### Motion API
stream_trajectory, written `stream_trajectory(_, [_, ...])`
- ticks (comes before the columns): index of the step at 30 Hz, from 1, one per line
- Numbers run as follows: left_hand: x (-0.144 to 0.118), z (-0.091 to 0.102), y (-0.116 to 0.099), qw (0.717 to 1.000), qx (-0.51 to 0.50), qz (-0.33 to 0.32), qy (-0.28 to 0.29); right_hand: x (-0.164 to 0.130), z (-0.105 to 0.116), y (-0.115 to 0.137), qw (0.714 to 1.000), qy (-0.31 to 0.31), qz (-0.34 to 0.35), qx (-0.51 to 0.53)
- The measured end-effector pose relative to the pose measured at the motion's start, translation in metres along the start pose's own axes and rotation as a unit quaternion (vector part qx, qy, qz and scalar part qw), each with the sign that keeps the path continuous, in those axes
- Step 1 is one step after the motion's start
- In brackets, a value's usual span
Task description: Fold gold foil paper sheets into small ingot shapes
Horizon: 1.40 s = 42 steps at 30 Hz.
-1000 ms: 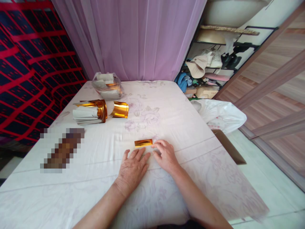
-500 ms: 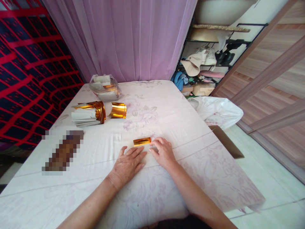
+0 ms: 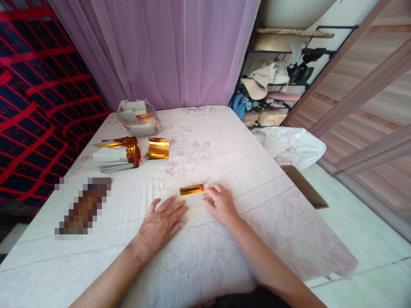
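A small folded strip of shiny gold foil paper [image 3: 191, 190] lies on the cloth-covered table in front of me. My right hand [image 3: 221, 204] has thumb and forefinger at the strip's right end, closed on its edge. Just below and left of the strip, my left hand [image 3: 163, 221] rests palm down with fingers spread, holding nothing. Further back on the left stand a thick curled stack of gold-and-white paper sheets [image 3: 112, 157] and, beside it, a smaller curved gold sheet bundle [image 3: 158, 148].
A clear plastic bag of paper sheets [image 3: 138, 117] sits at the table's back left. A blurred-out brown object [image 3: 84, 207] lies at the left. Beyond the table's right edge are a white plastic bag [image 3: 290, 147], a brown cardboard piece [image 3: 305, 187] and a loaded rack [image 3: 272, 51].
My left hand has slid left and slightly down, away from the gold strip. The right hand stays at the strip's right end. The whole view has shifted slightly.
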<state>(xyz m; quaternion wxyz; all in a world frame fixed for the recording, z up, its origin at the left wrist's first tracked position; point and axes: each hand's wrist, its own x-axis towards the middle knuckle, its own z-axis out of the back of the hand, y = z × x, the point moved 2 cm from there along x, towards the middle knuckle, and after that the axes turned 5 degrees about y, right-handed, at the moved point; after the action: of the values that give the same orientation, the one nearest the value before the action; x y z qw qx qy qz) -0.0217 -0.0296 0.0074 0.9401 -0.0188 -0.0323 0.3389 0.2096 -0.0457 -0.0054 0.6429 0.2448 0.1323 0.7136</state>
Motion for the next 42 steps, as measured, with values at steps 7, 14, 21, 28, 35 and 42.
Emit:
stream_trajectory(7, [0.0,0.002,0.001,0.999,0.021,-0.026,-0.003,0.0,0.0,-0.002,1.0,0.0,0.006,-0.005])
stream_trajectory(14, [0.005,0.0,-0.002,0.999,0.02,-0.038,-0.002,-0.017,0.007,0.022,0.995,-0.012,0.068,-0.077])
stream_trajectory(21, [0.004,0.0,-0.003,0.999,0.014,-0.034,-0.027,-0.025,-0.009,0.042,0.977,0.147,0.136,-0.073])
stream_trajectory(28, [0.003,-0.001,0.0,0.999,0.002,-0.019,-0.029,-0.025,-0.002,0.023,0.968,0.189,0.147,-0.08])
stream_trajectory(35, [0.003,-0.004,0.004,1.0,-0.011,-0.014,-0.017,-0.031,0.015,0.005,0.971,0.174,0.126,-0.104])
stream_trajectory(42, [0.016,0.006,-0.002,0.997,-0.073,0.011,-0.029,-0.008,0.028,0.002,0.995,0.043,0.07,-0.061])
